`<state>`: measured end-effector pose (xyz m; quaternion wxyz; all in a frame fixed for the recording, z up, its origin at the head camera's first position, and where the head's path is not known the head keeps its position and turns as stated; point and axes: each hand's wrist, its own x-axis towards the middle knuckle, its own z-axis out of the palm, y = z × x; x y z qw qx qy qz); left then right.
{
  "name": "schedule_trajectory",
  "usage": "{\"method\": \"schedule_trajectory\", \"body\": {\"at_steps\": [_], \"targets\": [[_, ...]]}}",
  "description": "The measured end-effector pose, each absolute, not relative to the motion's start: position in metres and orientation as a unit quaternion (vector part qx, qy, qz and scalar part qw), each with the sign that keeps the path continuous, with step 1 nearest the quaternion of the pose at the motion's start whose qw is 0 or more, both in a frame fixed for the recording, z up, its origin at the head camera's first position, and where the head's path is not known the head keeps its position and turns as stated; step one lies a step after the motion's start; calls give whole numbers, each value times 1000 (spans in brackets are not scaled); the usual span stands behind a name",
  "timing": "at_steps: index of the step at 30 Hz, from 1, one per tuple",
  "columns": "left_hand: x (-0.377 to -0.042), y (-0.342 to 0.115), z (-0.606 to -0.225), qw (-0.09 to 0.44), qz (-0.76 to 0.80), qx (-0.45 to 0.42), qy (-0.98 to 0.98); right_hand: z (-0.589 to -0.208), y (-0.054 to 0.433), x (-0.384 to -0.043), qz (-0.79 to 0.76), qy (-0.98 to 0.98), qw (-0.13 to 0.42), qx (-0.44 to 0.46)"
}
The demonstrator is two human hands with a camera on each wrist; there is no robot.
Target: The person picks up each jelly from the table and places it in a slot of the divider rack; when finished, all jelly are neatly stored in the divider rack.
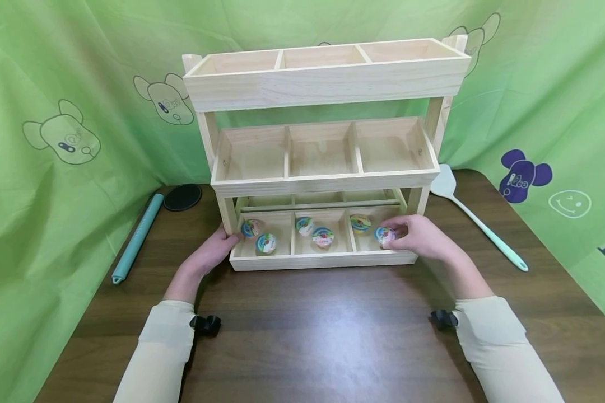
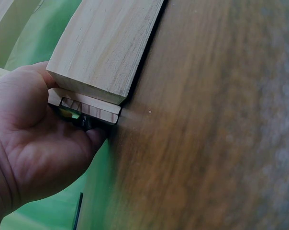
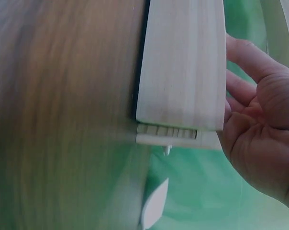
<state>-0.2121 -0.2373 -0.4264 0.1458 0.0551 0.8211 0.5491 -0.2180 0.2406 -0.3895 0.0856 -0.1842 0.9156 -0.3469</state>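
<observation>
A three-tier wooden rack point(image 1: 327, 89) stands on the table, each tier split into three compartments. Small jelly cups with printed lids sit in pairs along the bottom tier point(image 1: 322, 261). At its right compartment my right hand point(image 1: 423, 236) pinches a jelly cup point(image 1: 383, 235); another jelly cup point(image 1: 360, 223) lies to its left. In the right wrist view, the tier's front board point(image 3: 180, 62) hides my fingertips and the cup. My left hand point(image 1: 210, 253) grips the rack's lower left side, thumb near the left compartment. The left wrist view shows that hand point(image 2: 44, 139) around the rack's side piece.
A teal rolled stick point(image 1: 138, 238) and a black round disc point(image 1: 182, 197) lie left of the rack. On the right is a pale green spatula point(image 1: 484, 226). Green printed cloth point(image 1: 91, 50) hangs behind and beside the brown table point(image 1: 327, 336).
</observation>
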Motion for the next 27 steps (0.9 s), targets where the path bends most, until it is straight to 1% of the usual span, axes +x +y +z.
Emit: {"method": "schedule_trajectory", "body": {"at_steps": [7, 15, 21, 27], "targets": [[-212, -236, -428, 144, 551, 58, 820, -394, 232, -224, -340, 915, 97, -193], [-209, -237, -430, 149, 555, 67, 816, -398, 227, -222, -331, 916, 114, -196], [-211, -237, -429, 145, 547, 69, 822, -397, 226, -223, -328, 918, 107, -196], [-214, -239, -429, 139, 537, 73, 829, -388, 228, -220, -335, 918, 94, -190]]}}
